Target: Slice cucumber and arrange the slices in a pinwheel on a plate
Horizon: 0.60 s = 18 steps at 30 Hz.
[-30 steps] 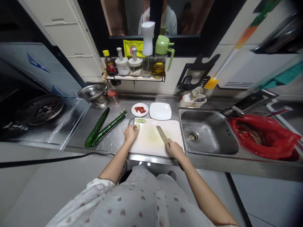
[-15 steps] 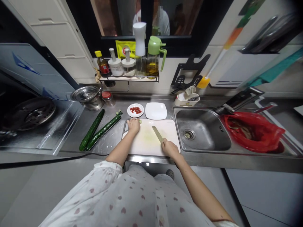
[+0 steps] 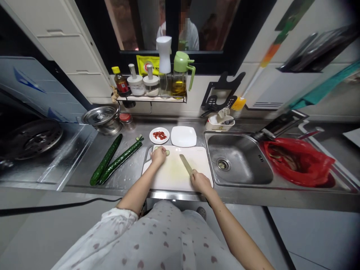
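A white cutting board (image 3: 177, 172) lies on the steel counter in front of me. My left hand (image 3: 158, 156) rests at the board's far left corner, fingers curled over cucumber slices (image 3: 167, 152); one slice shows beside it. My right hand (image 3: 199, 181) is closed round the handle of a knife (image 3: 185, 164), whose blade lies low over the board and points away from me. Two whole cucumbers (image 3: 112, 161) lie to the left of the board.
A small dish of red chilli (image 3: 159, 135) and an empty white square plate (image 3: 183, 136) sit behind the board. The sink (image 3: 236, 161) is right of it, with a red plastic bag (image 3: 298, 161) beyond. A lidded steel pot (image 3: 101, 118) stands at the left, a condiment shelf (image 3: 152, 98) behind.
My left hand has moved from the board's left edge up to its far corner and gathered the slices there. The knife hand has barely moved. The view has shifted slightly.
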Each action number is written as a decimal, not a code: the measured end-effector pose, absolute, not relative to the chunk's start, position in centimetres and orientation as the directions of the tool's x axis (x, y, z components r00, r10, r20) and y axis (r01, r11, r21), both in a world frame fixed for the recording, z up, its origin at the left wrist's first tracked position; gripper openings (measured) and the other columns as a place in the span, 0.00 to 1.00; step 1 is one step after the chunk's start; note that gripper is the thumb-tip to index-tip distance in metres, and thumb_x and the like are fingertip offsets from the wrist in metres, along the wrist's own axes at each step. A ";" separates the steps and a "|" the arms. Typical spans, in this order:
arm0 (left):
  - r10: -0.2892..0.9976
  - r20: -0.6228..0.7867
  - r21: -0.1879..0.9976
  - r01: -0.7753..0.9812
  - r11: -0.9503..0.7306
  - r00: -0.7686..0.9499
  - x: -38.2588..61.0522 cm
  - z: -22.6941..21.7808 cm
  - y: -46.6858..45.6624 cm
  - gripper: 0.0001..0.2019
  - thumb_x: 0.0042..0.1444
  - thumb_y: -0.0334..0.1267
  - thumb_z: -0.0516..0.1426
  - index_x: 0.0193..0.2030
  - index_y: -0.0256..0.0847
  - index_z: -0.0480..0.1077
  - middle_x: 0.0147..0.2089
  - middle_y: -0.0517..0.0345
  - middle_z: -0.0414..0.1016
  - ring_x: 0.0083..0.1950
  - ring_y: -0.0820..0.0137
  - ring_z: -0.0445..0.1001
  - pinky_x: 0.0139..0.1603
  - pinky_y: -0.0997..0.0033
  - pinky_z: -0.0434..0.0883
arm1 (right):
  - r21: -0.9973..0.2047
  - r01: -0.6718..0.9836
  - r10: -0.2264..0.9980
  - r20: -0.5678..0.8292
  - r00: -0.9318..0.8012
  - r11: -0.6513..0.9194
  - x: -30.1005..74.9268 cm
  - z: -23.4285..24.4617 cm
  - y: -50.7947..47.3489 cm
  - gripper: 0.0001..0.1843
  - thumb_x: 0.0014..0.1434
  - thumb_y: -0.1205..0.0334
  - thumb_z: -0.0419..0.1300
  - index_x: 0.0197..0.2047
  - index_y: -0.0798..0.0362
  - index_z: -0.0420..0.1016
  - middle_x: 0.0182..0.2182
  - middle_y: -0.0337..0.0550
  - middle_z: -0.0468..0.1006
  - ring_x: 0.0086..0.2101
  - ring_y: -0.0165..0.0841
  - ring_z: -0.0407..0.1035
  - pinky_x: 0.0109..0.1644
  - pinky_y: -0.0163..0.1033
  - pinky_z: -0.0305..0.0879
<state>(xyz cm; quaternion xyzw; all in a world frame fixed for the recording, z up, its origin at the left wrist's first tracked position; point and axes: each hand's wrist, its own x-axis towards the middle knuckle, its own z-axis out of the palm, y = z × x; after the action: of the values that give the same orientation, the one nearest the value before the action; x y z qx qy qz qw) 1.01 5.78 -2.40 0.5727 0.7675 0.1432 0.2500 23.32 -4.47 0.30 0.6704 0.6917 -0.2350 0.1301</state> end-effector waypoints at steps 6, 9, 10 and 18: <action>0.924 -0.353 0.578 0.743 0.338 -0.146 2.6 -2.9 2.5 0.05 0.51 0.36 0.59 0.36 0.46 0.72 0.37 0.62 0.79 0.44 0.69 0.74 0.51 0.66 0.60 | -0.148 0.989 0.849 -0.524 -0.075 -0.003 23.3 0.6 -4.3 0.17 0.66 0.59 0.41 0.52 0.54 0.64 0.44 0.54 0.77 0.44 0.39 0.72 0.42 0.38 0.59; 0.920 -0.374 0.576 0.748 0.329 -0.117 3.2 -3.3 1.4 0.04 0.51 0.35 0.59 0.35 0.45 0.72 0.37 0.61 0.79 0.43 0.68 0.75 0.50 0.67 0.61 | -0.150 0.989 0.846 -0.525 -0.094 0.017 23.2 0.8 -4.3 0.17 0.67 0.58 0.41 0.52 0.54 0.64 0.44 0.54 0.77 0.44 0.39 0.72 0.41 0.38 0.59; 0.922 -0.372 0.572 0.755 0.320 -0.109 3.3 -3.3 1.1 0.04 0.51 0.35 0.59 0.35 0.45 0.73 0.38 0.61 0.79 0.43 0.68 0.75 0.50 0.66 0.61 | -0.151 0.988 0.850 -0.518 -0.101 0.025 23.3 0.8 -4.3 0.17 0.67 0.58 0.41 0.52 0.54 0.64 0.44 0.54 0.77 0.44 0.40 0.72 0.41 0.39 0.59; 0.959 -0.272 0.457 0.866 0.202 -0.079 3.4 -3.6 0.4 0.07 0.55 0.37 0.54 0.38 0.46 0.74 0.42 0.56 0.79 0.50 0.61 0.71 0.53 0.59 0.58 | -0.157 0.983 0.874 -0.460 -0.156 0.093 23.7 1.3 -5.7 0.18 0.69 0.53 0.39 0.50 0.51 0.64 0.41 0.51 0.77 0.42 0.38 0.72 0.40 0.37 0.57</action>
<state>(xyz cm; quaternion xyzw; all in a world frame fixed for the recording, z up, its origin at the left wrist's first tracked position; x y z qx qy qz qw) 3.42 0.42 -3.58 0.6256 0.7293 0.0885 0.2625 23.69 -5.71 1.30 0.6374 0.7285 -0.2174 0.1257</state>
